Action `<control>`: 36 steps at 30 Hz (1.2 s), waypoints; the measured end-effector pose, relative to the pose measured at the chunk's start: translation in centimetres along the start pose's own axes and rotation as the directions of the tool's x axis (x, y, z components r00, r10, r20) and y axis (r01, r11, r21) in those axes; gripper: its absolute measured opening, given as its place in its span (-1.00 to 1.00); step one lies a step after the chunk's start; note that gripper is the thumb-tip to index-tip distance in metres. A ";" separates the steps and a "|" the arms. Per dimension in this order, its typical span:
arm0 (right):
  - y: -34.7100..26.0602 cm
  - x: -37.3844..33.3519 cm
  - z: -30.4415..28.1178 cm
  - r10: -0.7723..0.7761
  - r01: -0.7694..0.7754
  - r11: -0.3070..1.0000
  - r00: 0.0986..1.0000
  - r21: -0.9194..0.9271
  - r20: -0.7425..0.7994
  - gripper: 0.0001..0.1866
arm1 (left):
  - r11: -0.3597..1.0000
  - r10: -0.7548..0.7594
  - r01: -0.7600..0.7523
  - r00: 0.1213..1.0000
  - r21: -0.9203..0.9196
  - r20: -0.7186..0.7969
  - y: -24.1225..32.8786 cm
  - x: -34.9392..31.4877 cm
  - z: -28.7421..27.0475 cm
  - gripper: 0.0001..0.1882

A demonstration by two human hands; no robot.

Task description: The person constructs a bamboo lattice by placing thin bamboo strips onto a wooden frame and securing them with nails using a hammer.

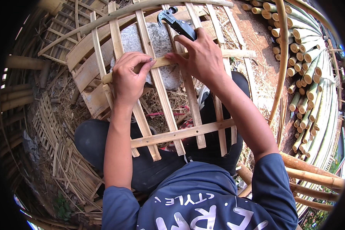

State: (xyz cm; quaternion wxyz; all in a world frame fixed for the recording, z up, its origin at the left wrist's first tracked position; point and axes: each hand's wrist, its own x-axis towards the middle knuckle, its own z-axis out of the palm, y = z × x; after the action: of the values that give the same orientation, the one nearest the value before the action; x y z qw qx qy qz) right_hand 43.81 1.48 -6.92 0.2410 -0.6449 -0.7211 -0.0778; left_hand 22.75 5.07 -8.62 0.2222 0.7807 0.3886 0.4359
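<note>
A lattice of split bamboo slats [163, 97] lies across my lap, its slats running away from me under crosspieces. At the middle crosspiece [207, 55], my left hand [128, 71] is closed in a pinch. Between its thumb and forefinger shows the dark tip of a small nail, mostly hidden by the fingers. My right hand [203, 57] grips the black handle of a claw hammer [180, 27], whose metal head points away from me, above the slats. The right thumb rests along the same crosspiece. Dark nail spots dot the near crosspiece [180, 134].
A pale stone block [157, 38] and wooden boards [88, 57] lie beneath the lattice's far part. Bundled bamboo poles [310, 76] are stacked at the right, beside an upright curved pole [281, 57]. Loose slats [73, 165] and woven panels [71, 23] lie at the left.
</note>
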 end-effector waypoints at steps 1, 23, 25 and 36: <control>-0.1 0.0 0.0 0.012 -0.012 1.000 1.000 -0.002 0.015 -0.47 | 1.000 0.016 -0.016 1.000 0.009 0.001 -0.2 0.0 0.0 -0.90; -2.2 0.6 0.7 0.023 -0.022 1.000 0.997 -0.003 0.072 -0.49 | 0.990 0.094 -0.094 0.996 0.109 0.005 -1.5 -0.8 -2.3 -0.91; -1.8 0.4 1.1 -0.025 0.025 1.000 1.000 -0.008 0.008 -0.48 | 0.990 0.093 -0.093 0.996 0.108 0.008 -1.6 -0.7 -2.2 -0.91; -0.9 0.9 1.8 -0.042 0.039 0.997 0.997 0.060 0.064 -0.67 | 0.996 0.041 -0.041 0.999 0.074 0.009 -2.7 -0.8 -2.3 -0.92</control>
State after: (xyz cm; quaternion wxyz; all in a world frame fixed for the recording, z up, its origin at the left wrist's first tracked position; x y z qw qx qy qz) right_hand 42.43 2.89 -7.88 0.2345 -0.6251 -0.7434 -0.0404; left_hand 19.42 6.05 -9.74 0.1856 0.7979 0.3877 0.4226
